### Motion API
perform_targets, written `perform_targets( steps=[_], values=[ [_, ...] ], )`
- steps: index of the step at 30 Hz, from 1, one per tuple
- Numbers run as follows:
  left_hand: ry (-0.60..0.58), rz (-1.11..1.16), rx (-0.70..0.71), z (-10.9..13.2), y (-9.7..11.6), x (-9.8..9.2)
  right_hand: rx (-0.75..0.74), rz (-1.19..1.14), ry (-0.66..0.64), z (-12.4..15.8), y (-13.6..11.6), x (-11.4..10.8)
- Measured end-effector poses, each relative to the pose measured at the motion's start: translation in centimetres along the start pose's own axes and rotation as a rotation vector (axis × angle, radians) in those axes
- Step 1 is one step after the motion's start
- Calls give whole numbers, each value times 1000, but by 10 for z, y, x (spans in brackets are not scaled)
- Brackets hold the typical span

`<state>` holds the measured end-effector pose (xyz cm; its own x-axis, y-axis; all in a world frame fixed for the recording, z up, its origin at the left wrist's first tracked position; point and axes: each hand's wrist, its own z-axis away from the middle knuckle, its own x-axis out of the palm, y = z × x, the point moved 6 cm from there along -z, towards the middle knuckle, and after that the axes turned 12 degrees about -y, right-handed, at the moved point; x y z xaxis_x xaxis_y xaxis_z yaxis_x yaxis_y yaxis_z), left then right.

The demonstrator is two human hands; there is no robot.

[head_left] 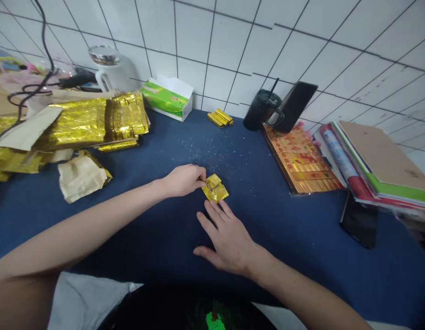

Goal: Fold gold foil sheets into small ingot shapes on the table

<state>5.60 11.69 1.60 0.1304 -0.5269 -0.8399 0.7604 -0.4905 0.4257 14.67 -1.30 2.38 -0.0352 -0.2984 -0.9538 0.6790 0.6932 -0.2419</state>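
Note:
A small folded piece of gold foil paper [215, 189] lies on the dark blue tabletop, creased, with a flap across its upper half. At its left corner, my left hand [185, 180] is closed, thumb and fingers pinched on the paper's edge. My right hand [226, 233] is open, palm down, its fingers spread and the fingertips resting at the paper's lower edge. Farther back, several rolled gold foil pieces [220, 118] lie together near the wall.
Stacked gold foil paper [78, 121] and a crumpled sheet [82, 178] lie left. Along the tiled wall stand a white mug [116, 73], a green tissue pack [168, 98], a dark cup [262, 110] and a propped phone [293, 106]. Right are an orange-gold packet [302, 160], books [387, 158] and another phone [359, 222].

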Motion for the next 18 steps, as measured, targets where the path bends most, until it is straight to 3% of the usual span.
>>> perform_targets(
  steps=[9, 18],
  values=[
    [-223, 126, -19, -5, -9, 2, 8, -9, 9, 0, 1, 1],
    [-198, -41, -60, 3, 2, -2, 24, 12, -17, 0, 1, 2]
  ],
)
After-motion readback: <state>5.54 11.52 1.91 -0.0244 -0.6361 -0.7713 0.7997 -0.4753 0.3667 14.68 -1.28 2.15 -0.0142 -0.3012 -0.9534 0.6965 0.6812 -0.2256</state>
